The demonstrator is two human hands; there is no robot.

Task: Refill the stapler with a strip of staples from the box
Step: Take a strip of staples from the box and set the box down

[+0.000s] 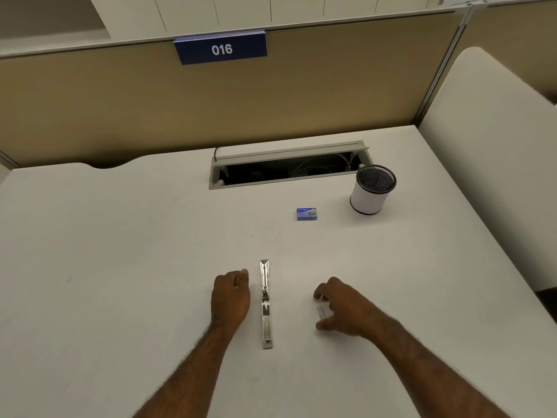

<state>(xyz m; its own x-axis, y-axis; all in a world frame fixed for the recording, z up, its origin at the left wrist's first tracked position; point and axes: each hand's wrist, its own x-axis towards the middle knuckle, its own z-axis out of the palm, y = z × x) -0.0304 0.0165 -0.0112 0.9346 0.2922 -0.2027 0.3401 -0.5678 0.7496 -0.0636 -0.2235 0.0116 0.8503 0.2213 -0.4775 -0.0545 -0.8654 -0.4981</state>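
Observation:
A silver stapler (265, 303) lies swung open flat on the white desk (120, 251), pointing away from me, its staple channel facing up. My left hand (230, 297) rests just left of it, fingers curled in, holding nothing I can make out. To the stapler's right, my right hand (340, 309) hovers with thumb and fingers spread on either side of a short silver strip of staples (324, 312); the fingers are not closed on the strip. The small blue staple box (306, 213) sits farther back, right of centre, apart from both hands.
A mesh pen cup with a white sleeve (372, 188) stands at the back right, near the box. Behind it is an open cable tray (286, 167) set in the desk. A tan partition with a "016" sign (221, 49) closes the back; a padded panel (488, 146) borders the right.

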